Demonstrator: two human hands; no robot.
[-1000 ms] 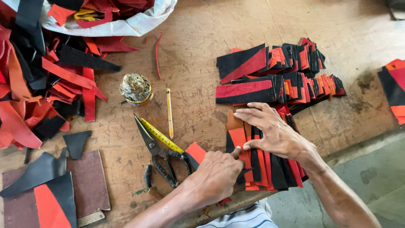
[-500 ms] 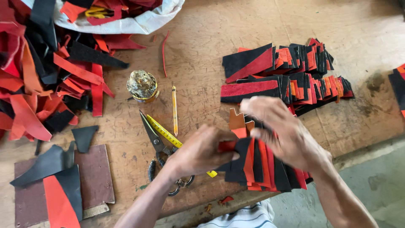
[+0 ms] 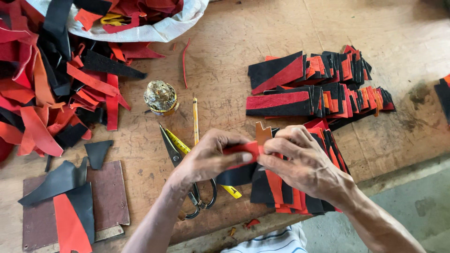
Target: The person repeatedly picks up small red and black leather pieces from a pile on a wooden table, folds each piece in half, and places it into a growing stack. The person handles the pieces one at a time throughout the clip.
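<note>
Over the wooden table (image 3: 281, 28), left hand (image 3: 206, 157) and right hand (image 3: 300, 161) pinch one red leather piece (image 3: 243, 149) between them.

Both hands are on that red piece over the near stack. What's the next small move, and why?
Probably lay the red piece down on the near stack. Left hand and right hand both pinch it just above that stack, which already holds matching red and black pieces fanned in order.

Worn wooden bench (image 3: 262, 28)
Scraps (image 3: 51, 93) at left edge, stacks (image 3: 318, 89) right, scissors (image 3: 180, 161), pencil (image 3: 195, 119), tin (image 3: 161, 97) mid-bench, board (image 3: 110, 197) near corner.
</note>
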